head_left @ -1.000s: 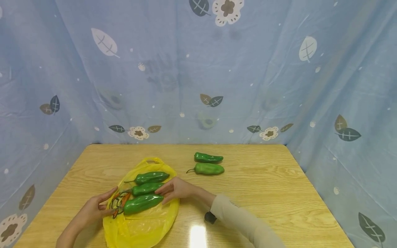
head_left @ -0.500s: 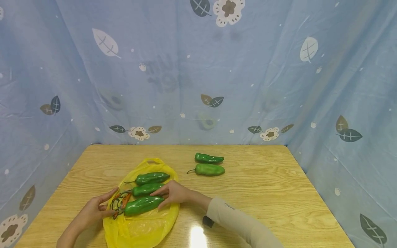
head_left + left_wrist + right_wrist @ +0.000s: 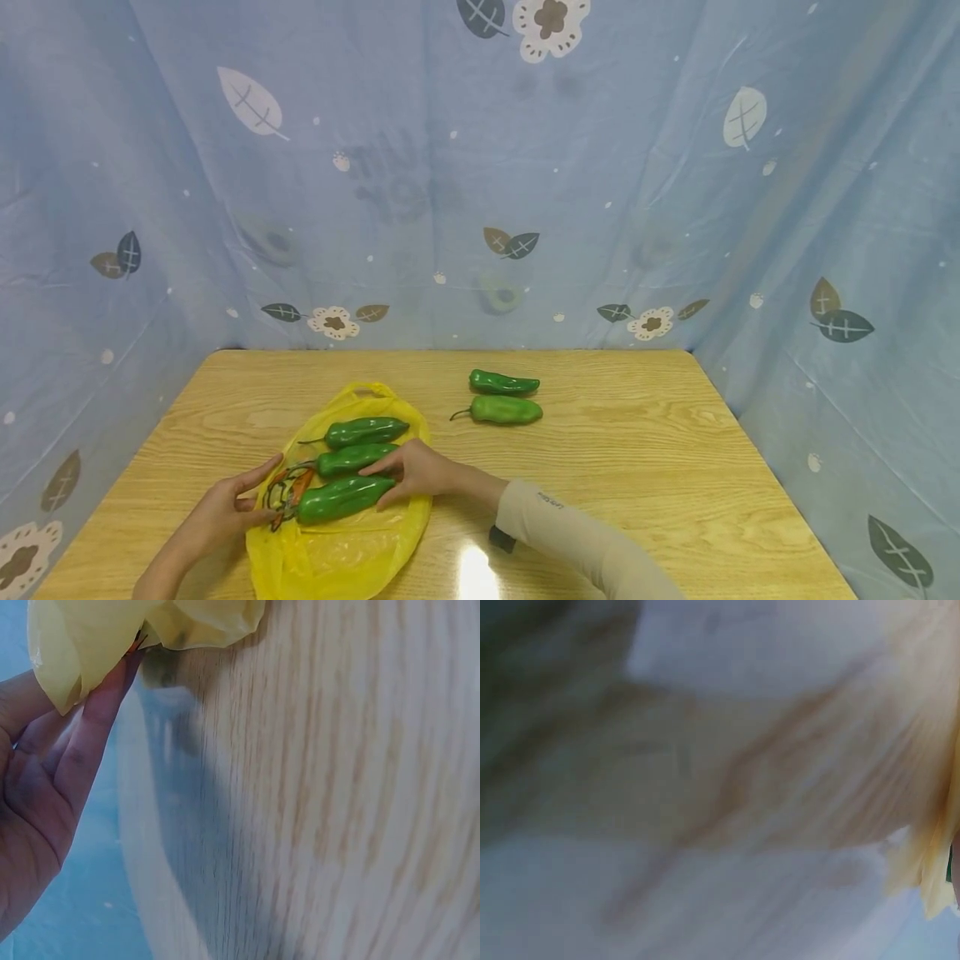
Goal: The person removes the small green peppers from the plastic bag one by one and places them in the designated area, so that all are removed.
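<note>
A yellow plastic bag lies on the table, with three long green peppers on it in the head view: the back pepper, the middle pepper and the front pepper. My right hand holds the front pepper by its pointed right end, thumb in front and fingers behind. At the bag's left edge, my left hand pinches the yellow film between thumb and fingers. The left wrist view shows the bag draped over those fingers. Only a strip of bag appears in the right wrist view.
Two more green peppers, a dark one and a lighter one, lie right of the bag towards the back. The wooden table meets a blue patterned curtain behind. A black object shows beneath my right sleeve.
My right hand has shifted slightly left and down along the front pepper, its fingers now around the pepper's tip. The left hand and the bag have stayed almost still.
</note>
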A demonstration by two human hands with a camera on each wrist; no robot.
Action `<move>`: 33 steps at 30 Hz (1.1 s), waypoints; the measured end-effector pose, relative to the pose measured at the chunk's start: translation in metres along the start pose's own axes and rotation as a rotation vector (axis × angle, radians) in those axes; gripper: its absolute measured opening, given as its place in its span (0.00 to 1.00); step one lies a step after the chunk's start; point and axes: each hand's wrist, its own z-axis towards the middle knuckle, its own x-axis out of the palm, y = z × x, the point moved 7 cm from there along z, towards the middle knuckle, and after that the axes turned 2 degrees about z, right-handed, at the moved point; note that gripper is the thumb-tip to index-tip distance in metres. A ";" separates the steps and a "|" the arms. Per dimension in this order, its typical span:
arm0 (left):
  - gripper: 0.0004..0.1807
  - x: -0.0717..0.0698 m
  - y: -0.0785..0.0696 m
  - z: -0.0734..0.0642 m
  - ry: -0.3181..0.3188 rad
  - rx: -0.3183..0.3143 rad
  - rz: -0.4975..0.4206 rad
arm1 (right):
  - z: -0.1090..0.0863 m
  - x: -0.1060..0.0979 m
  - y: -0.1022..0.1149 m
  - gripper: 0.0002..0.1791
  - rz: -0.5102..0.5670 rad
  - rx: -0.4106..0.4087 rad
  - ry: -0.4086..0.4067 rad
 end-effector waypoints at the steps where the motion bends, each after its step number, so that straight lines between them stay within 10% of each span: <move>1: 0.47 0.000 0.000 0.000 -0.006 -0.008 0.005 | 0.001 0.000 0.001 0.29 -0.022 -0.006 -0.005; 12: 0.49 0.002 -0.002 0.001 0.002 -0.025 0.006 | 0.000 -0.002 0.006 0.24 -0.105 0.026 -0.024; 33: 0.50 -0.002 0.000 -0.003 -0.045 -0.041 0.077 | -0.030 -0.028 0.009 0.24 0.104 0.198 -0.092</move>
